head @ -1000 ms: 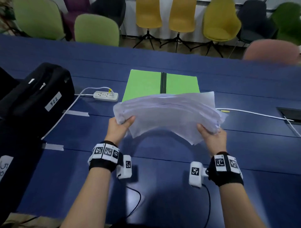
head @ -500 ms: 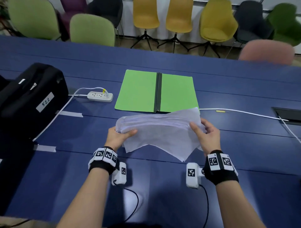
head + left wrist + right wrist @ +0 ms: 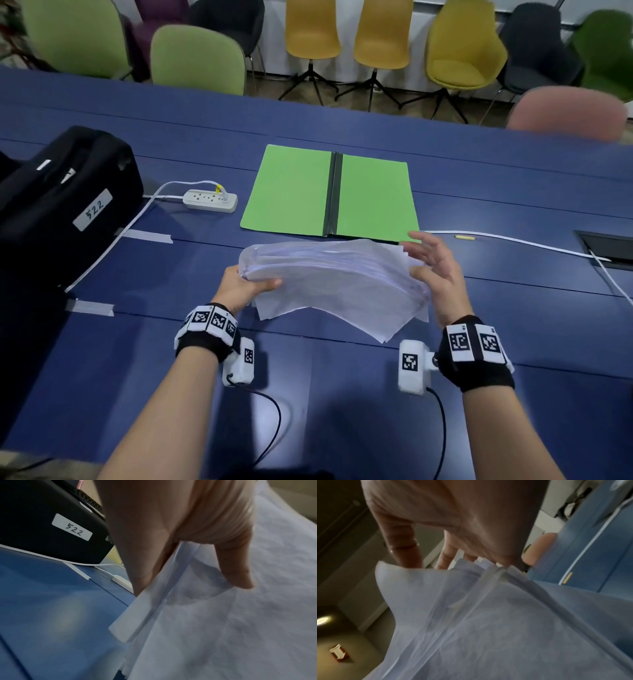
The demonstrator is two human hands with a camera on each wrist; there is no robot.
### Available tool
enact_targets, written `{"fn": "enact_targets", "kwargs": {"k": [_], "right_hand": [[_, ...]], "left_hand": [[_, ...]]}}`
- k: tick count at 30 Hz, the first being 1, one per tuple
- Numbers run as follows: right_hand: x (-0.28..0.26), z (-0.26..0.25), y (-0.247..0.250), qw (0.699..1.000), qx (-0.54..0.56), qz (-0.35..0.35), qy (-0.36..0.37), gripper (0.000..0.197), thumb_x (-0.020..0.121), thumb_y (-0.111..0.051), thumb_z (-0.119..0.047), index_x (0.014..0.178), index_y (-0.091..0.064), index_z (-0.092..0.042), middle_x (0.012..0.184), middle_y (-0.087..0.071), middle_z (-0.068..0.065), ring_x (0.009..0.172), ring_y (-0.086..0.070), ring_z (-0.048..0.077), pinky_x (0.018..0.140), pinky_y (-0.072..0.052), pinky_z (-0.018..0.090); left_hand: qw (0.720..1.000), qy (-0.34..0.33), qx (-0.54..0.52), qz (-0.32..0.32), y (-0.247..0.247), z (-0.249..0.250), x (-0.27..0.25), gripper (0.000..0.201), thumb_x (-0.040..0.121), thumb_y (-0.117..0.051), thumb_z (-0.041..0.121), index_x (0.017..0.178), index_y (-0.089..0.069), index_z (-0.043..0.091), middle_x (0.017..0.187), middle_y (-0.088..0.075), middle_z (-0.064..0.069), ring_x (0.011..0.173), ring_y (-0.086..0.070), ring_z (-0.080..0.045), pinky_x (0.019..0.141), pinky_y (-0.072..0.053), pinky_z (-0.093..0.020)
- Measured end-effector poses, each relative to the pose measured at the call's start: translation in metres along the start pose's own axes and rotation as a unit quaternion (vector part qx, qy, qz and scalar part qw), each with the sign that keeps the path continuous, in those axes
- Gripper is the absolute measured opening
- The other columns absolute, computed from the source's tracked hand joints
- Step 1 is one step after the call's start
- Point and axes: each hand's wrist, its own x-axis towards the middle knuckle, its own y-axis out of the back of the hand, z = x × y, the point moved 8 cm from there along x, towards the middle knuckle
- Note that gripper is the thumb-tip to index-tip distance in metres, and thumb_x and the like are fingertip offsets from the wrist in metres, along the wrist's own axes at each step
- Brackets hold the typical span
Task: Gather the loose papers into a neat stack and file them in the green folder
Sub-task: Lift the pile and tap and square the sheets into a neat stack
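Note:
A sagging, uneven bundle of white papers hangs above the blue table, just in front of the green folder. The folder lies open and flat, with a dark spine down its middle. My left hand grips the bundle's left edge, thumb on top and fingers hidden beneath. The left wrist view shows that thumb pressing on the papers. My right hand rests against the right edge with its fingers spread and straight. In the right wrist view the fanned sheet edges meet its fingers.
A black case labelled 522 sits at the left. A white power strip lies left of the folder. A white cable runs to a recessed box at the right. Tape strips mark the table. Chairs stand beyond its far edge.
The bundle has come down and towards me, off the folder. My right hand has let go of its pinch and now lies with straight fingers at the right edge.

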Motion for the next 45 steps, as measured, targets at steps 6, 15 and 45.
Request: {"fn": "enact_targets", "kwargs": {"k": [6, 15, 45], "right_hand": [[-0.006, -0.006, -0.016, 0.996, -0.001, -0.094, -0.001, 0.059, 0.065, -0.072, -0.058, 0.115, -0.063, -0.028, 0.123, -0.060, 0.001, 0.108, -0.061, 0.008, 0.091, -0.048, 0.022], [0.003, 0.006, 0.029, 0.978, 0.157, 0.135, 0.016, 0.027, 0.065, -0.075, -0.037, 0.086, -0.066, -0.023, 0.083, -0.072, -0.007, 0.075, -0.066, 0.011, 0.075, -0.056, 0.028], [-0.031, 0.070, 0.010, 0.977, -0.111, -0.112, -0.143, 0.097, 0.041, -0.084, -0.062, 0.129, -0.046, -0.046, 0.125, -0.058, -0.014, 0.107, -0.060, 0.002, 0.104, -0.044, 0.027]], "left_hand": [[1.000, -0.002, 0.004, -0.010, -0.001, 0.005, 0.003, 0.033, 0.067, -0.082, 0.002, 0.090, -0.067, 0.019, 0.091, -0.071, 0.000, 0.084, -0.067, -0.015, 0.074, -0.053, -0.026], [0.999, -0.005, 0.030, -0.028, 0.004, 0.000, 0.005, 0.034, 0.065, -0.083, 0.002, 0.091, -0.069, 0.018, 0.086, -0.074, 0.006, 0.080, -0.070, -0.011, 0.071, -0.059, -0.022], [0.997, -0.006, 0.074, 0.005, 0.002, 0.002, 0.007, 0.011, 0.087, -0.063, 0.004, 0.092, -0.064, 0.013, 0.083, -0.065, 0.004, 0.078, -0.062, -0.015, 0.083, -0.045, -0.031]]}}
